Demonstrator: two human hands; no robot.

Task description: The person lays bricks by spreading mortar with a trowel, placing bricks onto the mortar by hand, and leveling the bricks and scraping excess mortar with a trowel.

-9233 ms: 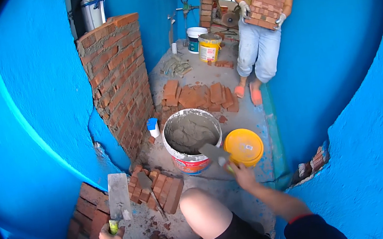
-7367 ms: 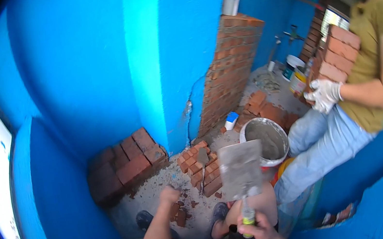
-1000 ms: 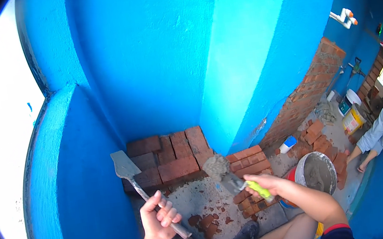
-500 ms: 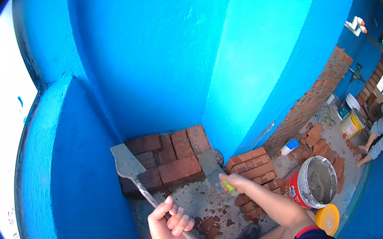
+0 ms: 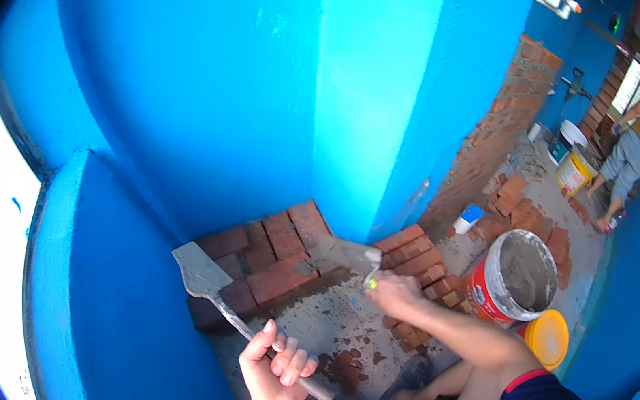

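Note:
My left hand (image 5: 272,368) is closed round the shaft of a small long-handled spade, whose flat grey spade blade (image 5: 200,269) points up and away over the left end of the brickwork. In my right hand (image 5: 395,294) is a trowel (image 5: 351,255) with a yellow-green handle. Its blurred blade lies across the right front edge of the laid red bricks (image 5: 278,278); whether it touches them I cannot tell. Grey mortar shows along this edge. These bricks sit in the corner against the blue wall (image 5: 217,108).
Right of the trowel stands a stack of bricks (image 5: 419,261). Beyond it are a red and white bucket (image 5: 487,293) of grey mortar and a yellow-lidded bucket (image 5: 548,340). Brick fragments (image 5: 344,370) litter the floor. Another person (image 5: 639,143) crouches at the far right near more buckets.
My right hand has turned the trowel so its blade swings left across the brick edge. The whole view has shifted slightly. My left hand still holds the spade.

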